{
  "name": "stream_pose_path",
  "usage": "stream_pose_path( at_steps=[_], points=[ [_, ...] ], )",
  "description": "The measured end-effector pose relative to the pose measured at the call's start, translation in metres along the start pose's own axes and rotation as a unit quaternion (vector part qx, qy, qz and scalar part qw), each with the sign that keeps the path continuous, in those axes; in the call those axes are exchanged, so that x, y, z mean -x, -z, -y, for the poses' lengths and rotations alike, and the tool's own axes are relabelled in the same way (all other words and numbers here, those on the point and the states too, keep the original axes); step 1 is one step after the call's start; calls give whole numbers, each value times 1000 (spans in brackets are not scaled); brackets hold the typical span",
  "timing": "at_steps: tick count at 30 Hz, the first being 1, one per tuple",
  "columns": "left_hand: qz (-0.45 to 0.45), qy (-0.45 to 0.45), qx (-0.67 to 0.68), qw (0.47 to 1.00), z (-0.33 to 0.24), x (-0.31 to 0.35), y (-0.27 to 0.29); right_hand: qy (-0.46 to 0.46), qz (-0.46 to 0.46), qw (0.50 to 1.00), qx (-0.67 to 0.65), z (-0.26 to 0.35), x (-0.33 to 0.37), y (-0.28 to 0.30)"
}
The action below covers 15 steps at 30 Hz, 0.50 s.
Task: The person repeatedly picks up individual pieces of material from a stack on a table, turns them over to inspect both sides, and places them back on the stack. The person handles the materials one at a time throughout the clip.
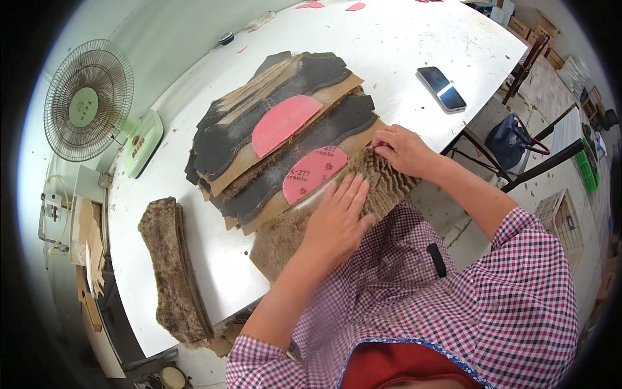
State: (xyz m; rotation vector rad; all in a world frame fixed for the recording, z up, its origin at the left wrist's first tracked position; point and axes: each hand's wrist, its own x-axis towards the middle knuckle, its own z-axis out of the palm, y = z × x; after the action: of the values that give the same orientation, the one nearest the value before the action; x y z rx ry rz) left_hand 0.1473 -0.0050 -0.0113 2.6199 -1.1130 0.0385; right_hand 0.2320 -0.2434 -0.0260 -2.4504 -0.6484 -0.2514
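A brown fur piece (278,244) lies along the near edge of the white table, partly hanging over my lap, its right part ruffled into waves. My left hand (340,217) rests flat on it, fingers stretched out beside a pink half-round sheet (315,174) with dark print. At the piece's upper right corner, my right hand (405,152) pinches the edge between thumb and fingers. Beyond lie layered dark-grey and tan shaped pieces (236,137). A plain pink half-round sheet (285,123) sits on top of those layers.
A stack of brown fur strips (173,269) lies at the table's left. A phone (442,89) rests at the right, and a fan (87,104) stands at the far left. Past the table's right edge are a dark blue bag (508,141) and a crate (558,220).
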Motion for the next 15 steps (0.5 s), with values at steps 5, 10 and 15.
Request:
stream_pose_path(
  at_steps=[5,10,15],
  points=[
    [-29,21,-10,999,-6,-33,-17,-2,-52,996,77,5,4,-3],
    [-55,24,38,997,-5,-27,-16,96,-39,994,-33,44,32,-18],
    [-96,65,98,988,-6,-5,-8,87,66,980,166,47,45,-12]
  ],
)
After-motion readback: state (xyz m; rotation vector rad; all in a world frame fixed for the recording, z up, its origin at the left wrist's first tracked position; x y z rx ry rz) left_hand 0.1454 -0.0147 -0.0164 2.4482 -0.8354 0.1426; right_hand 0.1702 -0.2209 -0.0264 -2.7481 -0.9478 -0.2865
